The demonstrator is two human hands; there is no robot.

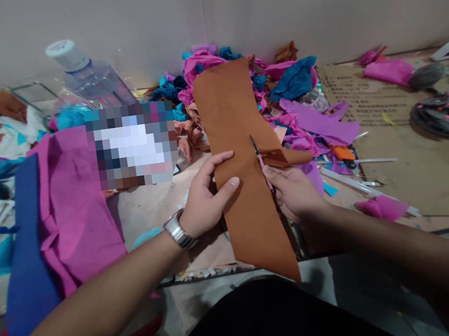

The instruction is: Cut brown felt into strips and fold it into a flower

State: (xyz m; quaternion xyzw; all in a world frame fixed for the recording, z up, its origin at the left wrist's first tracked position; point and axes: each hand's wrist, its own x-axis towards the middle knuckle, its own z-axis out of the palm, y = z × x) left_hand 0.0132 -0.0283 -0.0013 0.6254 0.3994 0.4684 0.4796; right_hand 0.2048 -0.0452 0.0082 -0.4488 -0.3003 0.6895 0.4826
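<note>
A long strip of brown crepe paper (233, 111) lies across the work surface, its near end hanging over the front edge. My left hand (207, 192) rests on the strip's left side, thumb and fingers spread. On the right side, my right hand (293, 189) is closed around the handles of small scissors (260, 155), whose dark blades point away from me over the paper. Beside the blades, a partly cut flap of the brown paper (289, 156) sticks out to the right. The lower part of the handles is hidden by my fingers.
A clear bottle with a white cap (97, 77) stands back left. Pink paper (78, 204) and blue paper (24, 233) lie at left. Crumpled scraps (293, 81) heap up behind. Cardboard (428, 174), white sticks (350, 180) and an orange cutter (342, 153) are at right.
</note>
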